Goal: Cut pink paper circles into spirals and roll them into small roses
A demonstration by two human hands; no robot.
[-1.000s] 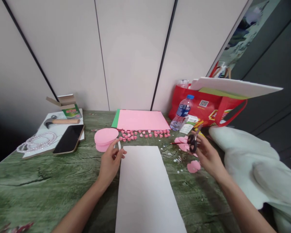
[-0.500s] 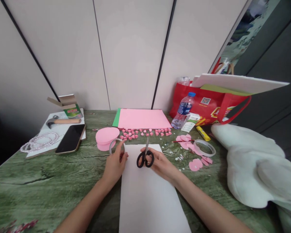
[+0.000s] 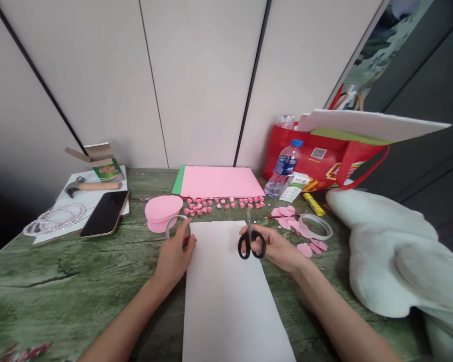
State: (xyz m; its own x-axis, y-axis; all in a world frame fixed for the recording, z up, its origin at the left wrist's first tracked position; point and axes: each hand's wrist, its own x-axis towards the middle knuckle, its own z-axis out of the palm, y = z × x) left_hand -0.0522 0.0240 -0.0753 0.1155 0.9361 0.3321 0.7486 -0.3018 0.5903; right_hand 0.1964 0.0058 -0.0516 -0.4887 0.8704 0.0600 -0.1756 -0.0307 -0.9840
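Note:
A long white sheet of board (image 3: 226, 301) lies in front of me. At its left edge my left hand (image 3: 176, 249) grips a roll of tape (image 3: 169, 229), which stands tilted beside the pink paper ovals (image 3: 163, 208). My right hand (image 3: 275, 246) holds scissors (image 3: 251, 244) with black handles above the sheet's right edge. Their blades are together and point away from me. Several small pink folded pieces (image 3: 200, 205) lie in rows beyond the sheet, in front of a stack of pink paper (image 3: 222, 182).
To the right are a second tape roll (image 3: 329, 231), pink paper cutouts (image 3: 305, 250), a yellow glue stick (image 3: 314, 204), a water bottle (image 3: 285, 168), a red bag (image 3: 324, 161) and a white plush (image 3: 392, 251). A phone (image 3: 104, 213), hammer (image 3: 94, 186) and beads (image 3: 41, 226) lie left.
My right hand has moved right with the scissors, from over the middle of the sheet to its right edge. My left hand keeps hold of the tape. The view has shifted slightly.

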